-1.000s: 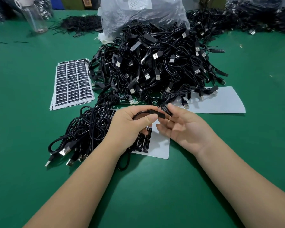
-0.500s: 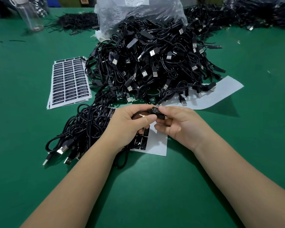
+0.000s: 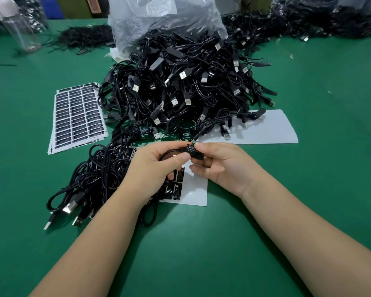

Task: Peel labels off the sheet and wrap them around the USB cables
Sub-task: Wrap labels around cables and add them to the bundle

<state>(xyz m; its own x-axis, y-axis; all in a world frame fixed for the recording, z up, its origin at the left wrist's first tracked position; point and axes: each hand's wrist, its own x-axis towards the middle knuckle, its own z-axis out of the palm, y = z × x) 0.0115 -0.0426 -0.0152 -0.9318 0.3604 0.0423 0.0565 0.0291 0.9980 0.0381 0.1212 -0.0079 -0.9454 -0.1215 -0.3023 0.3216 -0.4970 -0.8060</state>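
**Both hands held a labelled USB cable above the label sheet**

The left hand point(image 3: 152, 168) and the right hand point(image 3: 221, 166) met over the green worktop point(image 3: 201, 243), each gripping the same black USB cable point(image 3: 169, 152). The left hand's fingers point(image 3: 180, 157) were curled around the cable, thumb pressed against it. The right hand's fingers point(image 3: 199, 145) pinched a black label point(image 3: 191, 149) with white print, which sat on the cable between the two hands; how far it was wrapped around could not be told.

Directly beneath the hands lay a mostly stripped label sheet point(image 3: 195, 189), flat on the worktop, with a few black labels left at its left side. A bundle of finished-looking cables point(image 3: 99, 174) lay just to the left of it, their USB plugs pointing toward the near edge. Beyond the hands rose a large heap of black USB cables point(image 3: 180, 86), spilling from a clear plastic bag point(image 3: 165, 20). A stack of full label sheets point(image 3: 77, 116) rested to the left of the heap, touching its edge. A blank white backing sheet point(image 3: 270, 129) lay to the right, partly under the heap. A clear plastic bottle point(image 3: 19, 28) stood at the far left corner, and more bagged cables point(image 3: 330, 16) sat at the far right.
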